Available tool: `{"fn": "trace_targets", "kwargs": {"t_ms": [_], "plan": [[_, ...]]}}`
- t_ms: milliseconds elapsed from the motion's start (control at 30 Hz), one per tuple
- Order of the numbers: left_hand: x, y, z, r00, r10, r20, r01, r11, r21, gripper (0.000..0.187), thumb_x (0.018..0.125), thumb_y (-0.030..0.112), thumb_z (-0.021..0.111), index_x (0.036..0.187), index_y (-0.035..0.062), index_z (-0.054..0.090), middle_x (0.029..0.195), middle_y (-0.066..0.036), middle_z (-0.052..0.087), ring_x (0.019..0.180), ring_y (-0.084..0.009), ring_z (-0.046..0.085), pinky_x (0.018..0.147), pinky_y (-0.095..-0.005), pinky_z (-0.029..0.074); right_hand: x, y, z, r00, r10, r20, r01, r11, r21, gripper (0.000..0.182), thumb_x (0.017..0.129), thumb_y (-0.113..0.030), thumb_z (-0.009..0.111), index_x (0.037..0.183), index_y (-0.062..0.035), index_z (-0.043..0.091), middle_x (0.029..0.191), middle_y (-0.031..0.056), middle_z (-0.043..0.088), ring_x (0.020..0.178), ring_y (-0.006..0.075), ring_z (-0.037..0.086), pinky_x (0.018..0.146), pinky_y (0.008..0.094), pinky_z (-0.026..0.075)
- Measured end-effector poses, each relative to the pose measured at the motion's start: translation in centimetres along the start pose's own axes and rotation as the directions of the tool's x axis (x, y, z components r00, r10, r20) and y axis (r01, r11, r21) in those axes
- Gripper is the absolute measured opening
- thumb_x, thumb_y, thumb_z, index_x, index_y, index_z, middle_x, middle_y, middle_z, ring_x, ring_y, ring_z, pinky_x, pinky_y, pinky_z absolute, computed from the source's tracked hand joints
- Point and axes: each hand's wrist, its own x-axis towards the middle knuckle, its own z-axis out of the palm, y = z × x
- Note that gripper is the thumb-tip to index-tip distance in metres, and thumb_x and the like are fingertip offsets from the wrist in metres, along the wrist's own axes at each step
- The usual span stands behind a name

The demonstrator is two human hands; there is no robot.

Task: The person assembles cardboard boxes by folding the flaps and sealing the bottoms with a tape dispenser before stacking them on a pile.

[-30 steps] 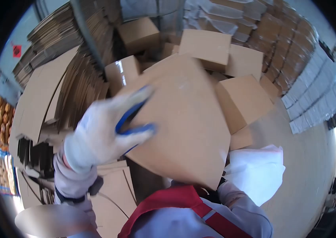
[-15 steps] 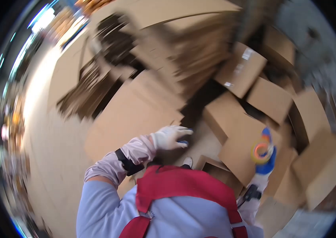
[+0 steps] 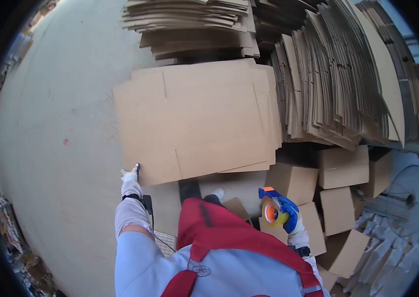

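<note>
One pile of flat cardboard sheets lies near the centre, towards 12 o'clock, its layers too overlapped to count. One row of upright folded cartons stands at 2 o'clock, one flat stack of cardboard at 12. At least six boxes crowd 4 o'clock. One tape dispenser, also at 4, sits gripped in the right hand, fingers wrapped round it. Between 8 and 9, the left hand meets the pile's near corner; how far its fingers open I cannot tell.
</note>
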Motion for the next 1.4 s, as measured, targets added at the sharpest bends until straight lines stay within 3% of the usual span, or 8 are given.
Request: {"fn": "trace_targets", "kwargs": {"t_ms": [233, 500, 667, 833, 933, 1033, 1100, 1400], "plan": [[-0.8, -9.1, 7.1, 0.973, 0.086, 0.214, -0.016, 0.951, -0.310, 0.103, 0.068, 0.050, 0.082, 0.146, 0.0074, 0.029, 0.128, -0.022, 0.054, 0.110, -0.0374, 0.059, 0.085, -0.0527, 0.052, 4.8, 0.9, 1.8, 0.877, -0.372, 0.305, 0.477, 0.748, -0.462, 0.028, 0.087, -0.003, 0.056, 0.114, -0.0010, 0.062, 0.117, 0.0168, 0.064, 0.107, 0.0312, 0.062, 0.093, 0.0376, 0.049], [-27.2, -6.4, -6.7, 0.377, 0.488, 0.788, 0.051, 0.838, -0.543, 0.048, 0.094, 0.039, 0.060, 0.125, 0.0041, 0.052, 0.090, -0.011, 0.068, 0.065, -0.0203, 0.068, 0.049, -0.0326, 0.055, 7.5, 1.7, 11.3, 0.827, 0.379, 0.415, -0.532, 0.768, 0.357, 0.050, 0.101, -0.045, 0.041, 0.115, -0.0021, 0.062, 0.102, 0.0068, 0.068, 0.093, 0.0152, 0.064, 0.084, 0.0269, 0.049], [-39.1, -5.4, -3.4, 0.265, 0.558, 0.787, 0.284, 0.734, -0.616, 0.042, 0.095, 0.034, 0.058, 0.127, 0.0072, 0.050, 0.107, -0.008, 0.065, 0.090, -0.0197, 0.066, 0.069, -0.0338, 0.056, 7.3, -3.6, 11.9, 0.976, 0.028, 0.216, -0.190, 0.595, 0.781, 0.055, 0.103, -0.046, 0.031, 0.125, -0.0022, 0.056, 0.116, 0.0071, 0.064, 0.098, 0.0164, 0.064, 0.086, 0.0286, 0.049], [-42.7, -4.5, 0.4, -0.219, 0.468, 0.856, 0.479, 0.816, -0.323, 0.048, 0.097, 0.039, 0.053, 0.127, 0.0021, 0.050, 0.114, -0.010, 0.066, 0.094, -0.0229, 0.066, 0.080, -0.0355, 0.055, 7.3, -9.5, 8.0, 0.934, -0.348, -0.075, 0.333, 0.929, -0.163, 0.038, 0.091, -0.036, 0.062, 0.110, -0.0030, 0.064, 0.100, 0.0156, 0.070, 0.094, 0.0316, 0.065, 0.081, 0.0374, 0.049], [-44.9, -1.2, -2.1, -0.092, 0.268, 0.959, -0.129, 0.952, -0.279, 0.045, 0.098, 0.043, 0.051, 0.117, 0.0022, 0.057, 0.098, -0.015, 0.069, 0.078, -0.0241, 0.067, 0.073, -0.0374, 0.056, 7.2, -13.2, 4.9, 0.962, -0.265, -0.061, 0.261, 0.963, -0.067, 0.035, 0.085, -0.029, 0.068, 0.105, -0.0013, 0.065, 0.093, 0.0185, 0.069, 0.087, 0.0330, 0.067, 0.076, 0.0373, 0.050], [-45.4, 1.4, -5.3, -0.289, 0.613, 0.735, -0.870, 0.153, -0.469, 0.028, 0.093, 0.025, 0.062, 0.109, 0.0019, 0.065, 0.093, -0.008, 0.071, 0.081, -0.0164, 0.066, 0.076, -0.0317, 0.054, 7.3, -15.3, 0.1, 0.942, -0.334, -0.022, 0.333, 0.933, 0.136, 0.034, 0.084, -0.029, 0.068, 0.104, -0.0018, 0.066, 0.091, 0.0185, 0.069, 0.084, 0.0290, 0.068, 0.073, 0.0342, 0.050], [-50.2, 5.0, -12.0, -0.115, 0.654, 0.748, -0.876, 0.288, -0.386, 0.029, 0.088, 0.015, 0.067, 0.115, 0.0035, 0.065, 0.096, -0.007, 0.072, 0.087, -0.0129, 0.065, 0.080, -0.0291, 0.052, 5.3, -19.1, -3.7, 0.945, -0.325, 0.043, 0.328, 0.938, -0.108, 0.035, 0.084, -0.032, 0.067, 0.103, -0.0033, 0.066, 0.091, 0.0193, 0.068, 0.082, 0.0306, 0.067, 0.072, 0.0364, 0.050], [-54.6, 19.4, -13.8, -0.782, 0.595, 0.185, -0.525, -0.790, 0.317, 0.070, 0.067, -0.003, 0.063, 0.134, 0.0127, 0.053, 0.141, -0.014, 0.047, 0.136, -0.0336, 0.039, 0.114, -0.0535, 0.024, -1.5, -25.8, 2.0, 0.836, -0.428, 0.343, 0.509, 0.372, -0.776, 0.051, 0.079, -0.049, 0.065, 0.112, -0.0094, 0.064, 0.098, 0.0196, 0.064, 0.094, 0.0358, 0.063, 0.084, 0.0421, 0.049]]}}
